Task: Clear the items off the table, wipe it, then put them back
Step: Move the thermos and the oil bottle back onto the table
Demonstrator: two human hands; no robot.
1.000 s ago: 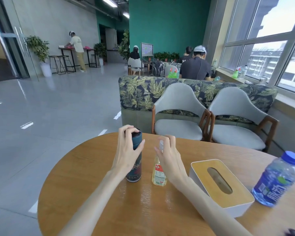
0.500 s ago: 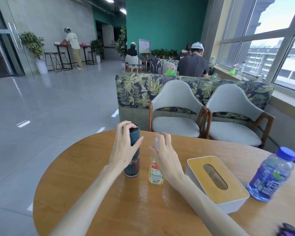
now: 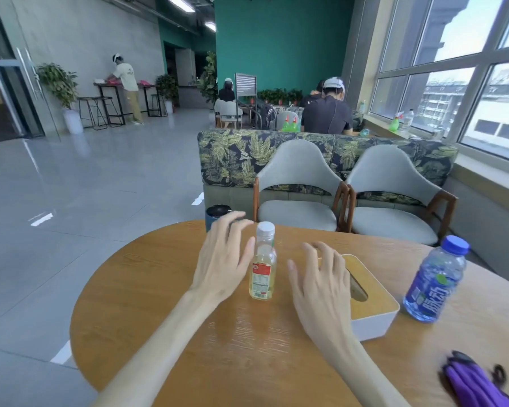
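A small bottle of yellow drink point(image 3: 263, 265) with a white cap stands upright in the middle of the round wooden table point(image 3: 147, 289). My left hand point(image 3: 222, 264) hovers just left of it with fingers spread, holding nothing. Behind that hand stands a dark blue flask point(image 3: 216, 215), mostly hidden. My right hand point(image 3: 321, 284) is open to the right of the bottle, its fingers over the near end of a white tissue box point(image 3: 373, 317) with a wooden lid. A blue water bottle point(image 3: 434, 282) stands farther right. A purple folded thing point(image 3: 476, 386) lies at the lower right edge.
Two grey chairs point(image 3: 299, 198) point(image 3: 391, 207) face the table's far side, backed by a leaf-patterned sofa point(image 3: 232, 158). Windows run along the right. Grey floor lies to the left. Several people sit or stand in the background.
Both hands have let go: the left came off the dark flask, the right off the yellow bottle and moved right toward the tissue box. The camera has tilted and come closer.
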